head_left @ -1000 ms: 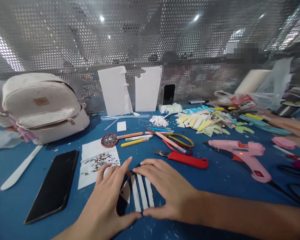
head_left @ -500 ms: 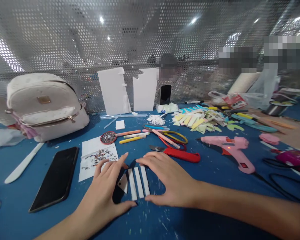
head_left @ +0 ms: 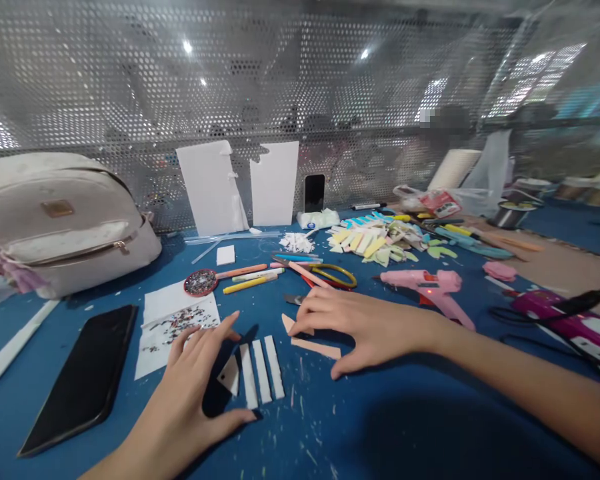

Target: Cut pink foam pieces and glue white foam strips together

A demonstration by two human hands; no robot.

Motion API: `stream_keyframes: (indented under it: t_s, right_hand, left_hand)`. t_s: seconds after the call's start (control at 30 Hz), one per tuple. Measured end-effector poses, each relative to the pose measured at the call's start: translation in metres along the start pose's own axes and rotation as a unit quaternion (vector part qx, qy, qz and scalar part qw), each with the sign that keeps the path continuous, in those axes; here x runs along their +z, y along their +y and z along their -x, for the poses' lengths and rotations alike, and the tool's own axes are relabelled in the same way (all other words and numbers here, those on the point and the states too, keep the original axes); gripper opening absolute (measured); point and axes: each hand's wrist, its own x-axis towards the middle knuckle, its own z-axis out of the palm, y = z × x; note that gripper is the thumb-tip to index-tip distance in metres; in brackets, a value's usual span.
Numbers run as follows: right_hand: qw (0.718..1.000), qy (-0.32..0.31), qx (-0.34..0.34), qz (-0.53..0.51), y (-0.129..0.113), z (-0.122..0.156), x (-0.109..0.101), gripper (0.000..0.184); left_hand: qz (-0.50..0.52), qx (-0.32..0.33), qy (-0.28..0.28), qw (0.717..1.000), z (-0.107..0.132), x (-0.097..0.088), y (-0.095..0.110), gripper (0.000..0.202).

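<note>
Three narrow white strips [head_left: 262, 372] lie side by side on the blue table [head_left: 300, 447]. Around their left side is my left hand [head_left: 195, 383], its fingers apart and its thumb beside the strips' lower ends. Between that hand and the strips lies a small white piece [head_left: 230, 378] with a dark dot. My right hand [head_left: 370, 327] is spread with the thumb away from the fingers. Its fingertips reach over one peach-coloured piece [head_left: 291, 325], partly hidden; whether they touch it I cannot tell. A second peach strip [head_left: 316, 348] lies between fingers and thumb.
Behind the hands are felt pens [head_left: 250, 285], yellow-handled scissors [head_left: 341, 275] and a pink glue gun [head_left: 423, 283]. At left lie a black phone [head_left: 87, 373] and a paper [head_left: 153, 307] with scattered beads or sequins. A pale backpack [head_left: 65, 227] stands behind; coloured scraps [head_left: 375, 240] are heaped further back.
My right hand has moved right, off the white strips, uncovering the peach pieces and now covering most of the red-handled cutter. My left hand stays beside the strips. The view has turned right.
</note>
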Motion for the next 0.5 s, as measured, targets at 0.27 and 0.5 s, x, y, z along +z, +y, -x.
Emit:
stream_keyframes:
  t_s: [0.27,0.5]
  right_hand:
    - [0.993,0.046,0.047,0.093,-0.010,-0.008,0.017,0.032]
    - [0.985,0.110,0.082,0.107,-0.019,-0.015,0.036,0.016]
  left_hand:
    - [0.006,-0.007,-0.008,1.000,0.001,-0.004,0.005,0.088]
    - [0.010,-0.001,-0.002,1.000,0.000,-0.005,0.006,0.078]
